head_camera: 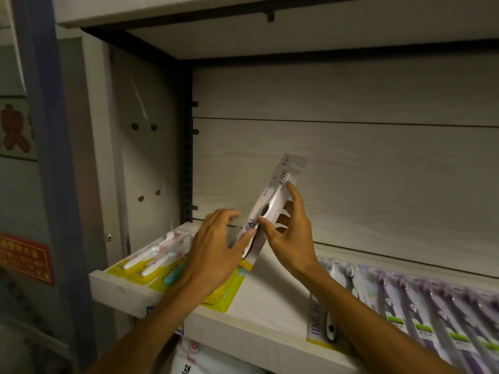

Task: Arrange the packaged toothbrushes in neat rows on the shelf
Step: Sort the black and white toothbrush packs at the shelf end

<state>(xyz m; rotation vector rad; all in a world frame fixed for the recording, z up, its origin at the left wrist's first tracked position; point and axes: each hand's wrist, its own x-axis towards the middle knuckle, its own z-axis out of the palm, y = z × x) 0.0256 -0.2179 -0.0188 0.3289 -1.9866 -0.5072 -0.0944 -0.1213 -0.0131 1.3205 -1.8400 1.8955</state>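
One packaged toothbrush [272, 209] is tilted up above the shelf [270, 306], pinched between thumb and fingers of the right hand [290, 233]. The left hand [216, 249], fingers spread, touches its lower edge. It is probably light, stiff and slippery, best held by its edges. The pack is clear, with a white and dark brush.

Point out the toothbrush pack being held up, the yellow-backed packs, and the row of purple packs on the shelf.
held toothbrush pack [272, 201], head view: on the white handle.
yellow-backed packs [151, 265], head view: on a white brush.
purple packs [432, 314], head view: mid-row, on a pack front.
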